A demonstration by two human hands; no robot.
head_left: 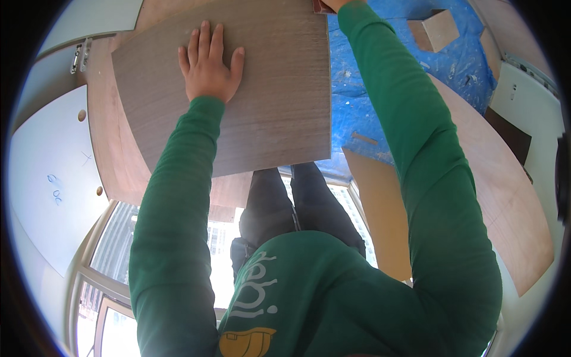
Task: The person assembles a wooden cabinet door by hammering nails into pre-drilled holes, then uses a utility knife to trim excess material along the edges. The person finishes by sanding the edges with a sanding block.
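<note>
A large brown wood-grain panel (279,95) lies in front of me, its near edge above my legs. My left hand (211,68) rests flat on its upper left part, fingers stretched out and thumb apart, holding nothing. At the panel's far right corner, my right hand (338,3) is cut off by the top of the picture. Only a sliver near the wrist shows, so its fingers are hidden. Right beside it is a small reddish-brown block (322,7) touching the panel's edge; whether the hand grips it I cannot tell.
Blue sheeting (363,113) with pale specks spreads beyond the panel's right side, bearing a small box-like wood piece (437,30). A tan board (380,208) and a curved-looking plywood sheet (499,178) lie right. At left is a white door panel (56,172) with round holes; windows are below.
</note>
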